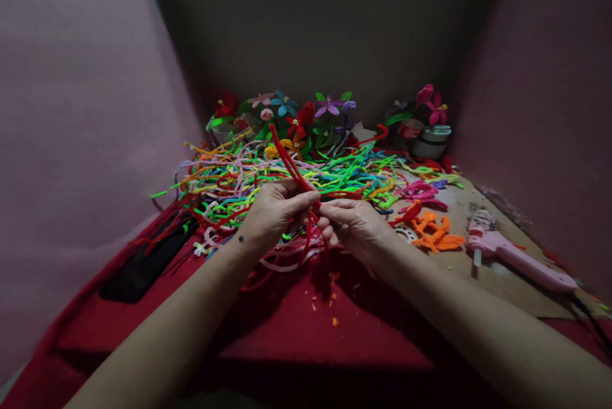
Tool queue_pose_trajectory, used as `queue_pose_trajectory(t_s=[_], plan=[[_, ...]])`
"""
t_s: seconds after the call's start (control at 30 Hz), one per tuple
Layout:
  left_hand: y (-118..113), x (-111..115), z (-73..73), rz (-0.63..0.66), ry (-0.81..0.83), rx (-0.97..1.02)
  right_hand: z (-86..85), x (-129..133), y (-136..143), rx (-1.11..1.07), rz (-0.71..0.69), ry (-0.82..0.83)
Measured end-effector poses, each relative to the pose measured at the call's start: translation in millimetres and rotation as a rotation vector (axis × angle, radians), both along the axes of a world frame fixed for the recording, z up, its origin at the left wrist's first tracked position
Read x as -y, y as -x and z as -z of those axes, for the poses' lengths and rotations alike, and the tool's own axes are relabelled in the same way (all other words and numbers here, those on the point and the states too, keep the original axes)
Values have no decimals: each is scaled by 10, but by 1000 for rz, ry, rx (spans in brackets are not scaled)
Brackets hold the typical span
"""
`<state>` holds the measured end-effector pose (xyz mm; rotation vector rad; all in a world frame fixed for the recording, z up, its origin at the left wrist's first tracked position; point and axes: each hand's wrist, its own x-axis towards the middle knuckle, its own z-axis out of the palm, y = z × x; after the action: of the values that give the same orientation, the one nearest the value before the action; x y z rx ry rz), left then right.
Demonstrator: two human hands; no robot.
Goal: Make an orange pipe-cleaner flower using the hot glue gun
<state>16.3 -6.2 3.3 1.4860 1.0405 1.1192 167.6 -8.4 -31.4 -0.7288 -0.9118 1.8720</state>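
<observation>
Red pipe cleaners (pixel 288 162) are pinched between both hands over the front of the table. My left hand (pixel 280 208) is closed on them, thumb on top, and their doubled length rises up and to the left out of it. My right hand (pixel 352 223) meets the left at the fingertips and pinches the same red piece lower down. Loose red ends hang below the fingers. Just behind the hands spreads a tangled heap of many-coloured pipe cleaners (pixel 344 170).
Pipe-cleaner flowers (pixel 327 105) stand at the back, near a lidded jar (pixel 431 141). On the right, a board (pixel 497 281) carries a pink glue gun (pixel 519 256) with a cord and orange pipe-cleaner pieces (pixel 436 230). A black phone-like slab (pixel 143 262) lies left on the red cloth (pixel 329 339).
</observation>
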Motion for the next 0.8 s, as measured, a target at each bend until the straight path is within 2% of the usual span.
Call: queue_pose_trajectory(t_s=[0.13,0.3,0.53,0.63,0.8], plan=[[14,-18,14,-29,59,68,6,-5,-13,37,-154,-51],[0,-49,12,-88,151,220,5,36,12,72,-43,-62],[-1,-46,31,-69,129,221,-6,12,-36,72,-188,-49],[2,-44,39,-66,140,213,-14,14,-35,169,-140,-143],[-17,-27,47,-145,96,171,-33,108,41,367,46,-342]])
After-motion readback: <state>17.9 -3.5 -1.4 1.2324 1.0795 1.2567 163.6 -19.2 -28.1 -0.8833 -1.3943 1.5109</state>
